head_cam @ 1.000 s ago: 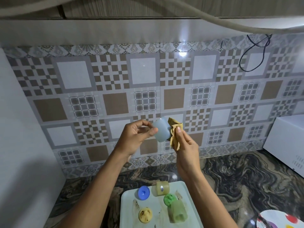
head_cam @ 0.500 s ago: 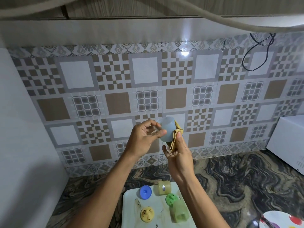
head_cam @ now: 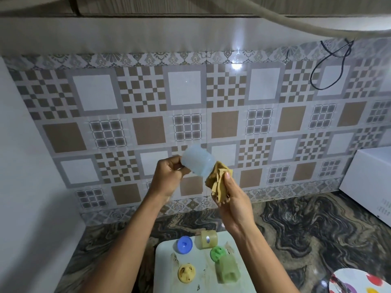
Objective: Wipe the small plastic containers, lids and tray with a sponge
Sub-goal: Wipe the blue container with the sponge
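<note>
1. Since the earlier frames, the pale blue container (head_cam: 197,161) has tipped over onto its side, its closed end now aimed up and to the left, and both hands have shifted slightly apart.
2. That translucent container is held up in front of the patterned tile wall (head_cam: 148,115), well above the counter.
3. At its lower right end, a crumpled yellow-brown sponge cloth (head_cam: 218,182) touches its mouth.
4. The left hand (head_cam: 169,178) grips the container from the left, fingers curled closed around its lower side; the fingertips themselves are partly hidden.
5. The right hand (head_cam: 234,199) is closed on the sponge cloth, thumb lying along its right edge and the other fingers wrapped beneath.
6. Below the forearms, a pale tray (head_cam: 164,269) rests on the dark marbled counter (head_cam: 296,233).
7. On the tray's far edge a blue lid (head_cam: 184,244) sits just beside a yellowish container (head_cam: 208,240) lying on its side.
8. A green lid (head_cam: 218,253) touches a green container (head_cam: 227,270), which stands nearer the camera.
9. A stained yellow lid (head_cam: 186,272) lies alone toward the tray's middle, with brown smears around it.
10. A white appliance (head_cam: 368,182) stands at the right edge, a black cable (head_cam: 330,66) loops on the wall above it, and a spotted plate (head_cam: 359,282) shows at the lower right corner.
</note>
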